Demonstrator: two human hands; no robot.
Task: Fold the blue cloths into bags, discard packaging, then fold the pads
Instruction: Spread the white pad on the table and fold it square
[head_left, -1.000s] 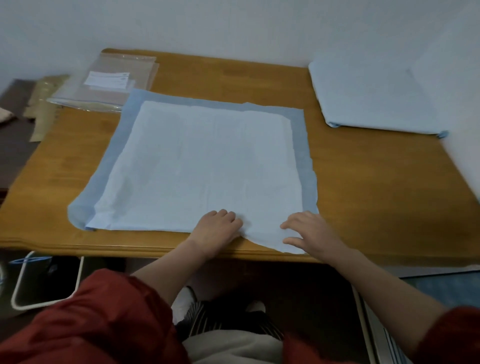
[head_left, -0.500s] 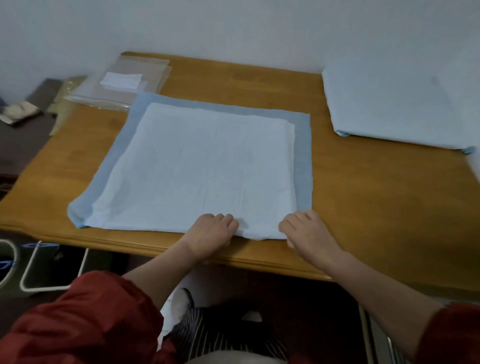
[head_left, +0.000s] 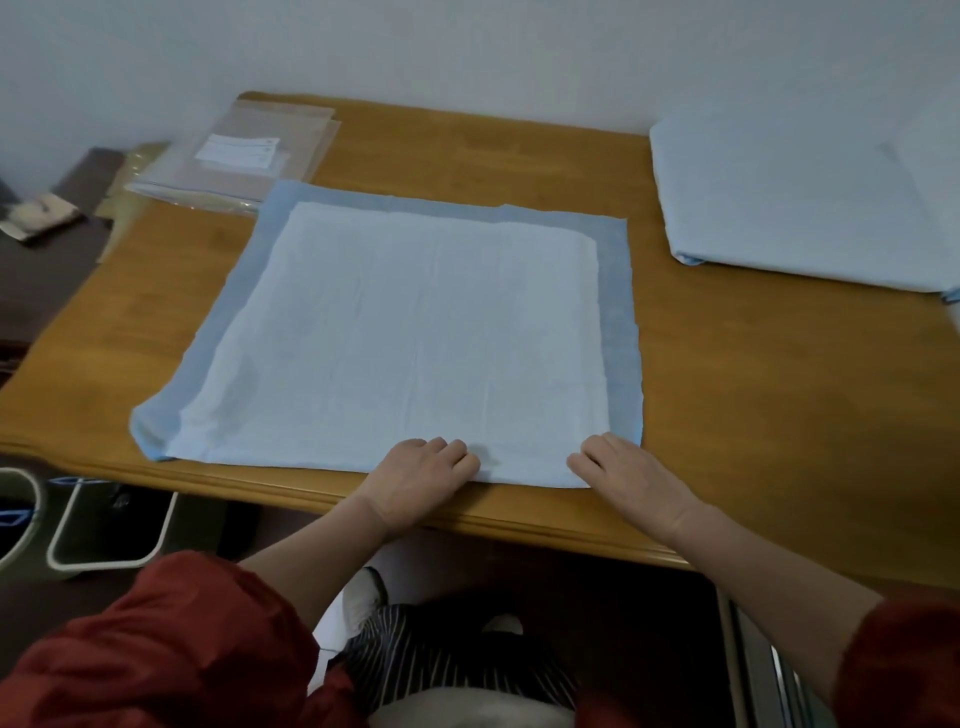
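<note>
A pad (head_left: 415, 332), white in the middle with a blue border, lies spread flat on the wooden table (head_left: 753, 415). Its near edge runs just inside the table's front edge. My left hand (head_left: 421, 475) sits at the middle of that near edge with its fingers curled onto the pad. My right hand (head_left: 623, 467) is at the pad's near right corner, fingers also curled on the edge. A folded stack of light blue pads (head_left: 795, 197) lies at the back right of the table.
Clear plastic bags (head_left: 244, 156) with a white label lie at the table's back left, touching the pad's far left corner. A white-framed bin (head_left: 109, 525) stands below the table at left. A dark side table (head_left: 47, 249) with small items is further left.
The pad's near right corner, which hung past the table edge, now lies flat and square on the table. My right hand's fingers have curled onto it. The left hand has hardly moved.
</note>
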